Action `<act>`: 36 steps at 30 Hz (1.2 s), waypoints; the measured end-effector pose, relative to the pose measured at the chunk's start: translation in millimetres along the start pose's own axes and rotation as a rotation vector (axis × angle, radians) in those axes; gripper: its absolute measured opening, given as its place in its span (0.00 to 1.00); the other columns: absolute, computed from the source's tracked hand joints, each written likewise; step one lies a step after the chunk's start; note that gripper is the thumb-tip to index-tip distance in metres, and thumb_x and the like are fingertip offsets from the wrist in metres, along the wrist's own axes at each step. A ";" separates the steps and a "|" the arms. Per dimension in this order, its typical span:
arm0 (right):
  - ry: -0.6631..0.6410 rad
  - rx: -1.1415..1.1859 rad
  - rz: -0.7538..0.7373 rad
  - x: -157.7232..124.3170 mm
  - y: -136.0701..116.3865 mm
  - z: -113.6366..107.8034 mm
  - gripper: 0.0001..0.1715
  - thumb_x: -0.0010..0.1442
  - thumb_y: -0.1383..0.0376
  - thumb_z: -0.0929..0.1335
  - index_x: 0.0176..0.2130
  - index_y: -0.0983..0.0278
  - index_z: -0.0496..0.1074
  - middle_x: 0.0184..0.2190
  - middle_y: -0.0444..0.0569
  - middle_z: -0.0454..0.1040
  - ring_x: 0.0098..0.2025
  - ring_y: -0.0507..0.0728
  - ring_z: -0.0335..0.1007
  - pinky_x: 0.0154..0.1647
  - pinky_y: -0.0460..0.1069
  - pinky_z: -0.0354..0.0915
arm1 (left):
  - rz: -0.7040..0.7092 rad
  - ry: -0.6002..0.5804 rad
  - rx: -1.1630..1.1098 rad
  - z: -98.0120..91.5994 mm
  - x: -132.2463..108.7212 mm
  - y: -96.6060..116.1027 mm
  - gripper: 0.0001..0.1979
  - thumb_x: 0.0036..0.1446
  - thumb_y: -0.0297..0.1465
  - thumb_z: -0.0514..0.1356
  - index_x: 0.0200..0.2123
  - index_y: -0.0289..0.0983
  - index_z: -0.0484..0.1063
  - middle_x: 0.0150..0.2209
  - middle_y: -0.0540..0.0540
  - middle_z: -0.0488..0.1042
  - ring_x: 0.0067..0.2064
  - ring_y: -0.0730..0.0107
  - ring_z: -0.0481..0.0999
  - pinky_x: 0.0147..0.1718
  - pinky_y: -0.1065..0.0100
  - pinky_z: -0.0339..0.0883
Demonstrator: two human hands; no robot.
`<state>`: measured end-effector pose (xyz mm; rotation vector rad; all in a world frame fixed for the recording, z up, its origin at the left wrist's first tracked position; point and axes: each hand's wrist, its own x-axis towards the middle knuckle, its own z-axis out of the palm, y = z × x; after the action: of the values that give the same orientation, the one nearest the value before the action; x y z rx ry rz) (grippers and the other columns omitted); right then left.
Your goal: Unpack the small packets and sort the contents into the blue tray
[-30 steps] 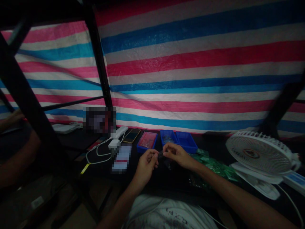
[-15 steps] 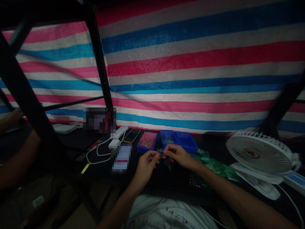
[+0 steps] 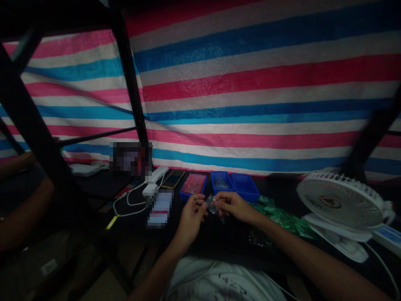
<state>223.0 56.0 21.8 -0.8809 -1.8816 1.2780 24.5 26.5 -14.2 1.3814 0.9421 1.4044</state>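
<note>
A small clear plastic bag (image 3: 211, 204) hangs between my two hands above the dark table; what is inside it is too small to make out. My right hand (image 3: 231, 205) pinches the bag's right side between thumb and fingers. On its left edge, the thumb and fingertips of my left hand (image 3: 193, 212) are closed. Just beyond my hands stand a blue bin (image 3: 184, 195) with a red tray and clear packets in it, a second blue bin (image 3: 222, 181) holding small clear items, and a third blue bin (image 3: 246, 186).
Green plastic packets (image 3: 283, 219) lie right of my hands, beside a white fan (image 3: 340, 205). To the left are a phone (image 3: 173, 179), a white power strip (image 3: 159, 174) with cables and a blurred-out flat item (image 3: 159, 209). Another person's arm (image 3: 26, 209) shows at far left.
The clear bag has turned and shows more of its face between my hands. My left hand's fingers have shifted slightly upward; my right hand has barely moved.
</note>
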 end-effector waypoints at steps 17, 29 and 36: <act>0.551 0.047 -0.082 10.7 4.9 -19.0 0.22 0.59 0.50 0.71 0.41 0.65 0.77 0.22 0.44 0.74 0.17 0.51 0.62 0.18 0.46 0.56 | 0.003 0.037 0.025 1.0 -0.1 -4.3 0.16 0.60 0.41 0.62 0.47 0.39 0.67 0.38 0.49 0.70 0.30 0.74 0.74 0.22 0.75 0.62; 0.646 0.039 -0.084 12.1 12.7 -21.6 0.27 0.64 0.46 0.66 0.47 0.64 0.77 0.51 0.56 0.78 0.22 0.52 0.72 0.26 0.49 0.67 | -0.006 0.027 0.013 0.5 -1.0 -3.9 0.17 0.60 0.42 0.62 0.47 0.39 0.68 0.39 0.48 0.71 0.31 0.73 0.75 0.23 0.75 0.63; 0.453 -0.261 -0.108 11.1 15.3 -18.2 0.16 0.65 0.54 0.67 0.43 0.63 0.76 0.33 0.47 0.78 0.24 0.53 0.68 0.26 0.48 0.63 | -0.005 0.030 0.030 1.2 -0.4 -4.2 0.16 0.61 0.41 0.62 0.47 0.38 0.68 0.39 0.48 0.70 0.30 0.75 0.74 0.22 0.75 0.62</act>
<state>234.6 78.3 14.2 -1.0823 -1.7181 0.7008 26.1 27.2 -18.2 1.3823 0.9886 1.4155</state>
